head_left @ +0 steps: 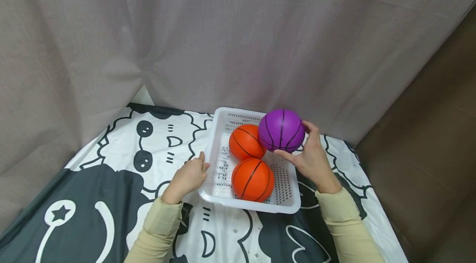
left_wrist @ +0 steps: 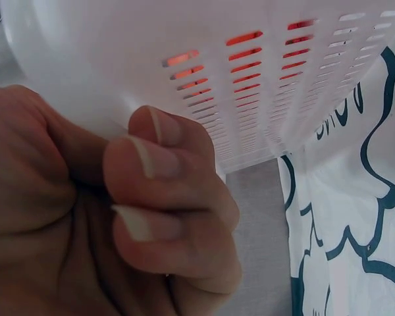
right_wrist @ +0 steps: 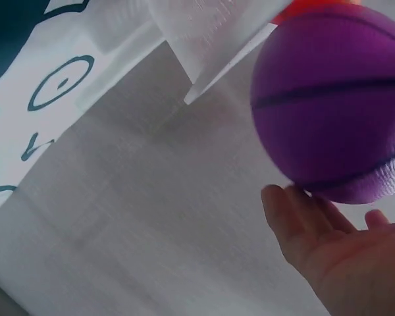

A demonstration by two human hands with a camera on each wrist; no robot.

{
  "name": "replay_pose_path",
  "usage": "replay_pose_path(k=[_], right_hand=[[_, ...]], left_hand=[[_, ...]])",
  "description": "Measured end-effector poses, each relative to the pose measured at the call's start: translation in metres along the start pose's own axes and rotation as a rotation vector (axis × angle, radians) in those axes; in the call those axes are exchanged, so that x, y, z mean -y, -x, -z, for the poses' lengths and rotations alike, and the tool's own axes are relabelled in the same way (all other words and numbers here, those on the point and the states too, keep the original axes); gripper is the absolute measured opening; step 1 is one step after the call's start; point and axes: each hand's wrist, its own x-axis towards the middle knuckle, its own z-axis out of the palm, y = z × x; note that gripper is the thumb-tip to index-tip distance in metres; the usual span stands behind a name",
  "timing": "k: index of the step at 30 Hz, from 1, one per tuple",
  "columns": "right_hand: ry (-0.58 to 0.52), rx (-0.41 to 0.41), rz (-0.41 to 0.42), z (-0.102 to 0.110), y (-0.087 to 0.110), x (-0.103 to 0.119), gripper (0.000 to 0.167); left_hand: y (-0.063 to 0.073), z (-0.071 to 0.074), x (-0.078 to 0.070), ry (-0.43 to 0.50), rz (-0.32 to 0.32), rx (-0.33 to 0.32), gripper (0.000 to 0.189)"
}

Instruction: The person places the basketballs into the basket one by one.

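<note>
A white perforated plastic basket (head_left: 223, 190) holds two small orange basketballs, a farther one (head_left: 246, 142) and a nearer one (head_left: 253, 180). At its left rim my left hand (head_left: 190, 174) pinches the edge; the left wrist view shows curled fingers (left_wrist: 161, 217) against the basket's wall (left_wrist: 85, 59). My right hand (head_left: 311, 159) holds a purple toy basketball (head_left: 281, 130) over the basket's far right corner, thumb on the near side and fingers on the right. From the right wrist, fingertips (right_wrist: 276, 204) touch the underside of the purple ball (right_wrist: 336, 105).
Beneath the basket lies a black-and-white cartoon-print cloth (head_left: 163, 143) covering the table. A grey curtain (head_left: 238, 39) hangs right behind the basket. On the right is a brown surface (head_left: 420, 151).
</note>
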Motion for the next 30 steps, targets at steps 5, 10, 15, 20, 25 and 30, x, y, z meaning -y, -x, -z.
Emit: replay_pose_path(k=[5, 10, 15, 20, 25, 30], right_hand=[[-0.048, 0.109, -0.108, -0.006, 0.005, 0.003, 0.116], [-0.04, 0.188, -0.104, -0.009, 0.007, 0.005, 0.116], [0.017, 0.205, -0.101, -0.006, 0.006, 0.003, 0.107], [0.109, 0.203, -0.073, -0.002, 0.006, -0.008, 0.078], [0.125, 0.25, -0.132, -0.005, 0.004, -0.019, 0.078], [0.038, 0.222, -0.2, -0.01, 0.0, -0.022, 0.084]], left_hand=[[0.001, -0.001, 0.001, -0.006, -0.002, 0.003, 0.055], [0.001, -0.001, 0.001, 0.008, 0.003, 0.008, 0.054], [0.001, 0.001, 0.001, 0.006, 0.004, 0.01, 0.055], [0.0, 0.001, -0.001, -0.004, 0.01, 0.018, 0.056], [0.0, 0.002, -0.001, -0.006, 0.024, 0.033, 0.056], [-0.001, 0.0, -0.001, -0.009, 0.026, 0.036, 0.056]])
